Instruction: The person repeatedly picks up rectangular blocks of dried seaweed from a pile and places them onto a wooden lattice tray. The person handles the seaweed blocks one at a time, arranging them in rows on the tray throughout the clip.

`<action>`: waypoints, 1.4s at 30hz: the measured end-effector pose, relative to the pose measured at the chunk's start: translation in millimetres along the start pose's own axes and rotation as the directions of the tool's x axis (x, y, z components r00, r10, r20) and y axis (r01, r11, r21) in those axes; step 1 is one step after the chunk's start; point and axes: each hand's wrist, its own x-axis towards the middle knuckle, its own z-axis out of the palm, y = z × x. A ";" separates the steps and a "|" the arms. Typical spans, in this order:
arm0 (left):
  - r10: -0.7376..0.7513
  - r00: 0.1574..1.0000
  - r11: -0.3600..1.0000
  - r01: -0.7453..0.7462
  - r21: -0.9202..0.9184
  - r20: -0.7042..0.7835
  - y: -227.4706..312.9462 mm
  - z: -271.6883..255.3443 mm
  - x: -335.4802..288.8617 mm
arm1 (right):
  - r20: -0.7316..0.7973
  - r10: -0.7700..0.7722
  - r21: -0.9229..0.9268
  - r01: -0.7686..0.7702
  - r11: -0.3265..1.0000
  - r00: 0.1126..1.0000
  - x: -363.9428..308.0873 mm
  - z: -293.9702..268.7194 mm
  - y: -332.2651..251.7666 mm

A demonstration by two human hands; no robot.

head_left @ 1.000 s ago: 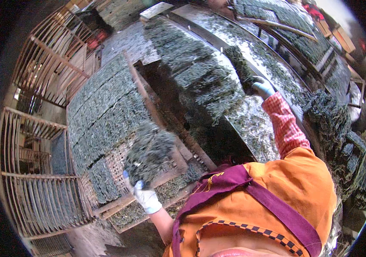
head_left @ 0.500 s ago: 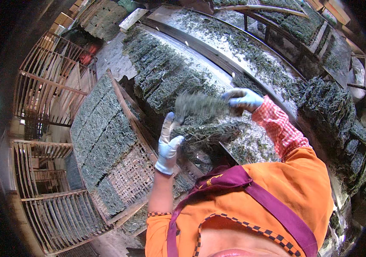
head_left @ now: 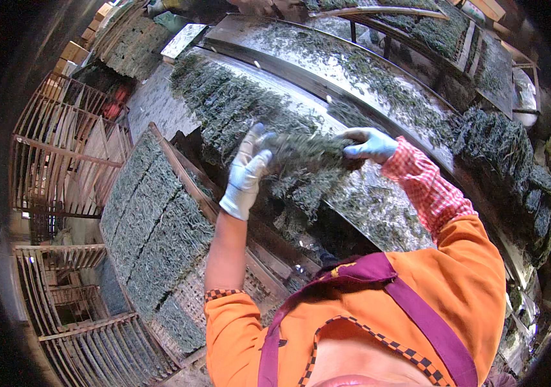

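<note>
Both my hands wear pale gloves and hold one dark green seaweed sheet (head_left: 304, 151) between them, lifted over a pile of wet seaweed (head_left: 237, 106). My left hand (head_left: 246, 174) grips the sheet's left end. My right hand (head_left: 369, 143) pinches its right end; that arm has a red checked sleeve. The sheet hangs ragged, with strands trailing down toward the metal trough (head_left: 378, 206) below.
A bamboo drying mat (head_left: 153, 226) covered with flat seaweed sheets slopes at the left. Wooden drying racks (head_left: 63, 168) stand further left and below. More seaweed heaps (head_left: 507, 148) lie at the right, and another long trough (head_left: 353, 71) runs behind.
My left hand came up from the drying mat to the pile and joined my right hand. Together they have lifted a sheet higher and spread it wider.
</note>
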 end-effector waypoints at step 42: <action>0.339 0.935 0.199 -0.179 0.963 0.104 31.8 -57.6 -30.8 | 0.389 -0.566 -0.809 0.564 0.169 0.727 115.3 57.9 -45.0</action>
